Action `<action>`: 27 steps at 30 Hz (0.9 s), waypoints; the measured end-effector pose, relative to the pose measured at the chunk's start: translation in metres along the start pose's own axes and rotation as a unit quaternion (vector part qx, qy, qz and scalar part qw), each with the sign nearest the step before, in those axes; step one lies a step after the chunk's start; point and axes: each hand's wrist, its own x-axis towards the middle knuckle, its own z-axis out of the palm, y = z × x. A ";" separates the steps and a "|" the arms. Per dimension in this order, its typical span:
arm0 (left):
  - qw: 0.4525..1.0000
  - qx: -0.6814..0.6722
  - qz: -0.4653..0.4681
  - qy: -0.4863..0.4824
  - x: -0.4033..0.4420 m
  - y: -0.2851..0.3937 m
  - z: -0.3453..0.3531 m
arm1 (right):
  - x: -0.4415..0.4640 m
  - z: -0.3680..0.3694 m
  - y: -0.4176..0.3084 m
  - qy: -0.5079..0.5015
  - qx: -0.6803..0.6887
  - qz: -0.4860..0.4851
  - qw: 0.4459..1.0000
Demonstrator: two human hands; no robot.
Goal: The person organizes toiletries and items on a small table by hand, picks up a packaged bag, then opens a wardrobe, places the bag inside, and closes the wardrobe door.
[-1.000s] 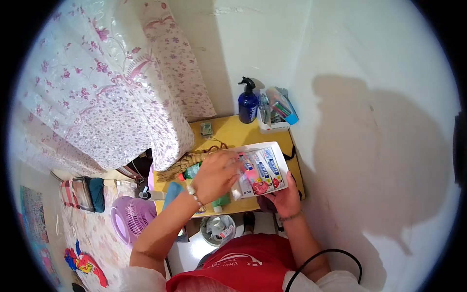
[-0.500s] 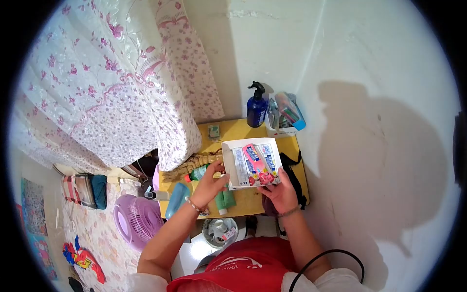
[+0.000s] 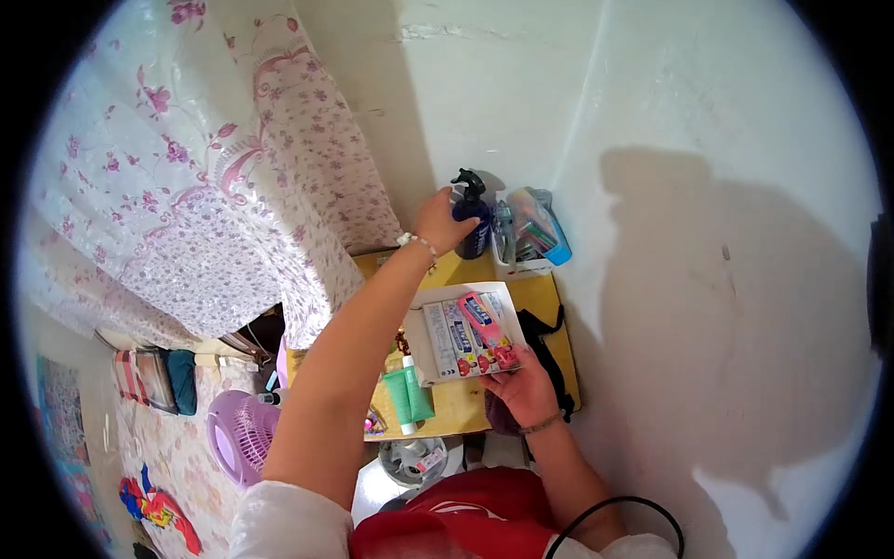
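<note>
My left hand [image 3: 444, 222] is at the back of the yellow table [image 3: 463, 415], wrapped around a dark blue spray bottle [image 3: 475, 242] with a black trigger head. Its thumb lies across the bottle's front; the other fingers are partly hidden. My right hand [image 3: 523, 389] grips the lower right corner of an open white box [image 3: 421, 349] and keeps it tilted above the table. Inside are several slim toothpaste cartons [image 3: 445, 337] with blue and red print. A pink toothpaste pack [image 3: 482, 319] lies slanted on top of them.
Beside the bottle stands a white basket [image 3: 526, 270] of small items. Green tubes [image 3: 408, 399] lie left of the box, a black strap [image 3: 549, 359] right of it. A bin [image 3: 410, 463] sits below the table edge, a purple fan [image 3: 244, 433] at left. Floral curtain [image 3: 307, 177] hangs close by.
My left hand has left the box's left side and reached forward to the spray bottle. The right hand still holds the box, now slightly lower in view. The view has shifted a little.
</note>
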 end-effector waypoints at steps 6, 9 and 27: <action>0.995 -0.089 -0.050 0.006 0.021 -0.015 0.049 | 0.015 0.012 -0.009 -0.002 -0.042 -0.014 0.999; 0.998 -0.058 -0.004 0.026 0.021 -0.019 0.050 | 0.027 0.018 -0.011 0.008 -0.061 -0.030 0.998; 0.991 -0.009 0.106 0.079 -0.024 0.018 -0.087 | 0.131 0.042 0.001 0.053 -0.002 -0.083 0.995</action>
